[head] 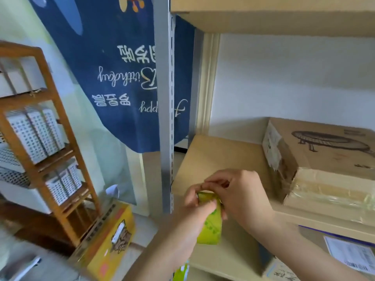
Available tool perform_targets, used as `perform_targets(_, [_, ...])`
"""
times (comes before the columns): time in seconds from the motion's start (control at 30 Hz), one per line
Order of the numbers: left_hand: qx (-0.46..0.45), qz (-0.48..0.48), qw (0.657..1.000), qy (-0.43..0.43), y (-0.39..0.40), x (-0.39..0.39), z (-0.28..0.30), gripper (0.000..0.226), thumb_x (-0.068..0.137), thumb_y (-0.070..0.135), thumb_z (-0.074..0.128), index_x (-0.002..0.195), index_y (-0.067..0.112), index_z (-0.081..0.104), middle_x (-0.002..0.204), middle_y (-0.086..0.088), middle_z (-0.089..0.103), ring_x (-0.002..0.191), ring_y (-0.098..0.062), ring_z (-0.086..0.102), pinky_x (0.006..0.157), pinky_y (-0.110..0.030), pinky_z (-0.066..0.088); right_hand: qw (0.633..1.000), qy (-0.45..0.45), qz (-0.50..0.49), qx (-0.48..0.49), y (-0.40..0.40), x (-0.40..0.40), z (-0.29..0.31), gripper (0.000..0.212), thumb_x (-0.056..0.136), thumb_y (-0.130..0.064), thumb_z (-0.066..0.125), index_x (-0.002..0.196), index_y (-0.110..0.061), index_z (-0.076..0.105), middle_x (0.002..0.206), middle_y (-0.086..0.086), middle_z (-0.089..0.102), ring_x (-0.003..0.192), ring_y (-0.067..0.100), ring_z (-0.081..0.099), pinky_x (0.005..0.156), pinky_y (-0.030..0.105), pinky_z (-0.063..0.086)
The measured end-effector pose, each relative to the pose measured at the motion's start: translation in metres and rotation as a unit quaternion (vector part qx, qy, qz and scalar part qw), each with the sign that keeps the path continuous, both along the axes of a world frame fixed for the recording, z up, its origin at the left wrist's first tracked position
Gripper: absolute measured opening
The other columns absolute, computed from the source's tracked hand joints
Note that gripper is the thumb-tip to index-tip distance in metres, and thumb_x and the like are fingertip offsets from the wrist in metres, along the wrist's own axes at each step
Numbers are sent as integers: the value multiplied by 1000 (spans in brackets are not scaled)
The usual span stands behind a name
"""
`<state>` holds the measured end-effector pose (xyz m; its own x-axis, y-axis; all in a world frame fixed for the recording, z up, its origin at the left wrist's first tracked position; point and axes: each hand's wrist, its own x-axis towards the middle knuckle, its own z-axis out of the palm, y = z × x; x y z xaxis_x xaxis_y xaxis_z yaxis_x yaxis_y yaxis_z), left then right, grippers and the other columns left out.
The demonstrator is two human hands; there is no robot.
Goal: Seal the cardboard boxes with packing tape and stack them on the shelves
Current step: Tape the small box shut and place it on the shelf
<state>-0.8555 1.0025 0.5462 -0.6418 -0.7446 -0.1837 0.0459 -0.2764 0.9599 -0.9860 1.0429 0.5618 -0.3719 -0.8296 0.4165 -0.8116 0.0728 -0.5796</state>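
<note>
Matt brown cardboard box on a smooth shelf; glossy green tape roll; grey metal upright.

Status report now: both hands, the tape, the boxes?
Left hand grips tape roll. Right hand picks at its top edge. Sealed box on shelf.

Tape roll: yellow-green with darker green print. Cardboard box on shelf: plain brown, black line drawing on top, white label on its side. Banner: navy blue, white lettering. Rack: orange-brown wood; its baskets white, perforated dot pattern. Floor box: yellow, brown graphic
</note>
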Motion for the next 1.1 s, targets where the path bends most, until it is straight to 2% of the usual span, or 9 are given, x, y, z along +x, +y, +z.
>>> perform_targets(0.2, [-13, -14, 997, -79, -3, 7, -26, 23, 101, 11, 50, 121, 21, 55, 74, -2, 71, 83, -22, 59, 81, -34, 44, 993, -107, -2, 45, -11, 5, -20, 26, 75, -16, 83, 58, -33, 73, 64, -20, 68, 59, -1, 62, 53, 9, 43])
perform_targets(0.43, [65, 3, 988, -143, -20, -5, -61, 22, 99, 38, 58, 109, 19, 57, 76, 3, 77, 85, -25, 71, 88, -45, 56, 997, -63, -29, 17, -26, -16, -15, 10, 76, -20, 84, 69, -26, 78, 67, -15, 70, 66, 0, 62, 61, 10, 46])
perform_targets(0.57, [5, -5, 980, -197, -34, -15, -71, 23, 101, 45, 52, 102, 23, 55, 77, 9, 76, 67, -11, 67, 64, -25, 53, 995, -32, -41, 82, -43, -24, -33, 3, 79, -21, 82, 81, -20, 80, 80, -9, 72, 70, 7, 64, 66, 15, 50])
perform_targets(0.67, [-55, -25, 976, -210, -42, -19, -72, 20, 103, 42, 48, 110, 25, 57, 84, 4, 77, 62, 2, 67, 56, -12, 49, 992, 70, -67, 77, -46, -29, -44, 40, 78, -36, 82, 114, -22, 70, 123, -2, 56, 87, 13, 62, 74, 28, 55])
perform_targets(0.73, [-117, -31, 967, -225, -44, -19, -66, 23, 103, 40, 48, 116, 23, 57, 93, 1, 75, 71, 1, 69, 62, -12, 50, 975, 141, -123, 117, -49, -37, -45, 92, 71, -55, 80, 147, -25, 37, 141, 0, 32, 102, 16, 54, 78, 34, 55])
perform_targets(0.77, [-163, -30, 953, -252, -42, -18, -63, 27, 103, 41, 47, 119, 22, 56, 96, -1, 73, 80, -7, 69, 70, -19, 51, 972, 137, -139, 132, -51, -40, -42, 103, 69, -60, 79, 151, -26, 27, 143, -2, 28, 106, 19, 55, 78, 36, 55])
perform_targets(0.87, [-312, -51, 864, -392, -34, -8, -47, 37, 102, 49, 44, 116, 15, 51, 97, -11, 64, 93, -28, 63, 75, -34, 46, 972, 132, -146, 127, -53, -37, -36, 87, 77, -54, 76, 148, -28, 33, 142, -5, 34, 106, 24, 60, 69, 31, 52])
perform_targets(0.97, [-451, -76, 752, -475, -20, 4, -24, 45, 97, 65, 32, 97, 22, 46, 91, 2, 62, 97, -17, 65, 76, -29, 47, 974, 173, -144, -4, -33, -29, -31, 49, 90, -35, 69, 135, -21, 53, 129, -2, 51, 99, 21, 62, 62, 26, 47])
perform_targets(1.1, [-563, -11, 800, -207, 5, -46, 12, 47, 91, 63, 35, 123, 36, 56, 113, 19, 67, 106, 2, 60, 86, -16, 48, 936, 271, -96, -203, 36, -58, -4, 23, 101, -18, 52, 117, -14, 68, 114, -2, 64, 91, 23, 60, 75, 34, 48])
